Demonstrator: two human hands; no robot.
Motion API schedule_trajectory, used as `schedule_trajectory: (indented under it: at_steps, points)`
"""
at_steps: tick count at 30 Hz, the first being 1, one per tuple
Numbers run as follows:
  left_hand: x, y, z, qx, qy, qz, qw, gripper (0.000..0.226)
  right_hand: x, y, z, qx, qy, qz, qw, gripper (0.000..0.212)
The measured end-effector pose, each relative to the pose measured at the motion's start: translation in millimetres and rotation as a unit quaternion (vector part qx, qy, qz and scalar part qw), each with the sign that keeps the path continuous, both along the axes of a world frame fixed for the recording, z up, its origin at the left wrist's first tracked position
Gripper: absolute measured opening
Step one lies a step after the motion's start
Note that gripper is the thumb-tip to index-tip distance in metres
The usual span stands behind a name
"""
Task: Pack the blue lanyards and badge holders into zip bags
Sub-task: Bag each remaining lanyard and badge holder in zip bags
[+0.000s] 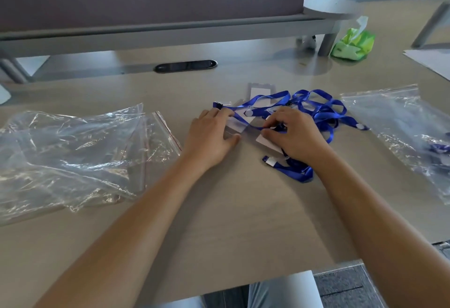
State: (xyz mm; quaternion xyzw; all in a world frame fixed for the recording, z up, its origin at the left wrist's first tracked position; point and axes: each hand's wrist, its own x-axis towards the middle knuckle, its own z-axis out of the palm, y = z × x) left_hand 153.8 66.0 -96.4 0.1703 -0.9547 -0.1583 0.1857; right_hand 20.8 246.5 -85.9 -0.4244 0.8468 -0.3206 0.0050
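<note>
A tangle of blue lanyards (319, 112) lies on the desk with clear badge holders (246, 126) among the straps. My left hand (211, 134) rests with straight fingers on a badge holder, pressing it to the desk. My right hand (292, 134) pinches a blue strap near a clip, just right of that holder. Another badge holder (258, 89) lies behind the pile. Empty crumpled zip bags (80, 151) with red seal lines lie at the left. A zip bag (409, 134) at the right holds some blue lanyards.
A grey partition rail (170, 32) and its post (327, 44) run along the back. A black cable grommet (185, 66) sits in the desk. A green tissue pack (353, 44) stands at the back right, white paper (431, 59) beyond it. The desk's front edge (243, 281) is near me.
</note>
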Motion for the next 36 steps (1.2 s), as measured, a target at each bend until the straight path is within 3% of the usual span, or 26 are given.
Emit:
schedule_trajectory:
  at_steps: [8,13,18,23,27,31,36]
  points:
    - [-2.1,-5.1,-2.2,-0.014,0.004,0.073,0.997,0.071,1.6,1.7,-0.4,-0.024,-0.020,-0.019,0.999,0.007]
    - [-5.0,-7.5,-3.1,-0.027,-0.020,0.092,0.995,0.067,-2.3,0.6,-2.8,-0.022,-0.017,-0.017,0.999,0.006]
    - [-8.9,-7.6,1.1,0.008,-0.025,0.097,0.995,0.047,-2.5,0.4,-2.2,-0.019,-0.018,-0.014,1.000,0.006]
    - [-7.2,-5.2,1.5,0.004,-0.048,0.096,0.994,0.065,-0.4,2.4,0.5,-0.017,-0.014,-0.011,1.000,0.007]
    - [-9.1,-6.7,10.3,0.005,-0.053,0.094,0.994,0.055,4.6,2.6,2.9,-0.032,-0.013,-0.011,0.999,0.009]
    - [-3.9,-4.8,17.2,-0.071,-0.057,0.041,0.995,0.048,10.4,0.6,7.0,-0.079,-0.012,-0.023,0.997,0.013]
    - [6.3,-12.7,22.4,-0.035,-0.016,0.020,0.999,0.022,10.3,0.9,7.2,-0.106,-0.014,-0.025,0.994,0.009]
